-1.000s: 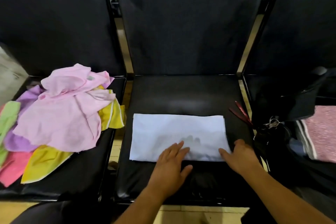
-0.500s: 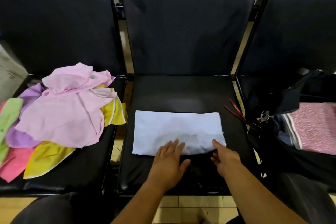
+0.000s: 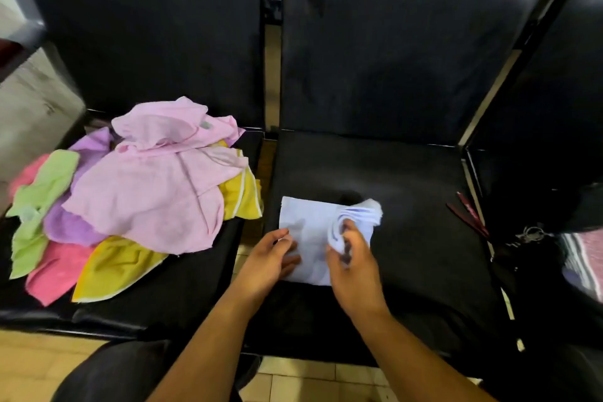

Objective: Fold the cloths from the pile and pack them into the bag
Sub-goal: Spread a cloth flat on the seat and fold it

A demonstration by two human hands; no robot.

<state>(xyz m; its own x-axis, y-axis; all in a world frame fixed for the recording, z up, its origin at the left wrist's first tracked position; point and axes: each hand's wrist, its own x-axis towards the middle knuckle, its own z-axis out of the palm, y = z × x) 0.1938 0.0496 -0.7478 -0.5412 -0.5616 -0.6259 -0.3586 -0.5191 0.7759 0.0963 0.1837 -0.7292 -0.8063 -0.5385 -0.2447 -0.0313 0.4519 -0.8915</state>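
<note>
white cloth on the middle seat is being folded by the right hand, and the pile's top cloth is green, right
No: the head view shows the pile's top cloth is pale pink, not green. The rest holds: the right hand folds the white cloth on the middle seat.

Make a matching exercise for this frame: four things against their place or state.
Things:
1. white cloth
2. pile of cloths
3. bag
4. left hand

Places or states:
A. heaped on the left seat
B. fingers at the white cloth's left edge
C. dark, at the far right
D. on the middle seat, right end gripped by the right hand

Pairs: 1-D, 2-A, 3-C, 4-B.
</note>
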